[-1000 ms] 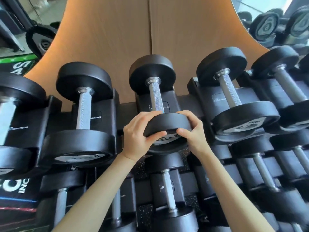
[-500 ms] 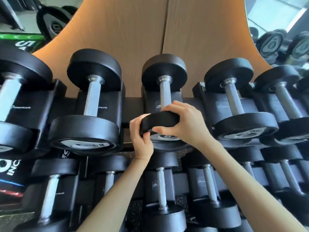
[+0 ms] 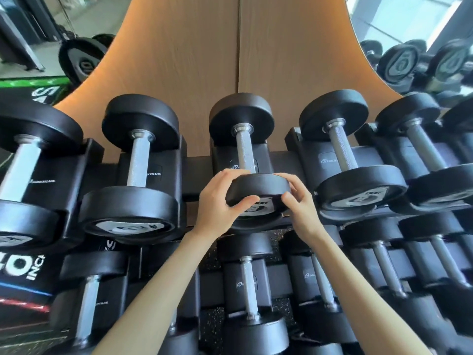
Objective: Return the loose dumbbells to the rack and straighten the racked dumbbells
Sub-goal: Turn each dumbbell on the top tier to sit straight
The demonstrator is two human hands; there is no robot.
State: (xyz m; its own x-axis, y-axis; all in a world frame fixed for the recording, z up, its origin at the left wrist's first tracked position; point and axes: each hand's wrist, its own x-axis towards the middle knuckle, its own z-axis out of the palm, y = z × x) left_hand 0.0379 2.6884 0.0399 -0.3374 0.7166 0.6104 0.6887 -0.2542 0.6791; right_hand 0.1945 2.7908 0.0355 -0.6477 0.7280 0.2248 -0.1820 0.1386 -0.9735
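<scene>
Head view: left hand (image 3: 217, 204) and right hand (image 3: 300, 204) clamped on dumbbell (image 3: 258, 187) near end, long axis front-to-back.

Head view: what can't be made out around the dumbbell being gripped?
End-cap marking of the middle dumbbell: head view, partly covered by left hand and right hand.
Far-left dumbbell: head view, cut off by the left edge.
Lower-row dumbbells at right: head view, blurred.

Middle dumbbell (image 3: 244, 160) in rack (image 3: 279, 165), left hand (image 3: 217, 206) and right hand (image 3: 298, 203) flanking its near head
</scene>
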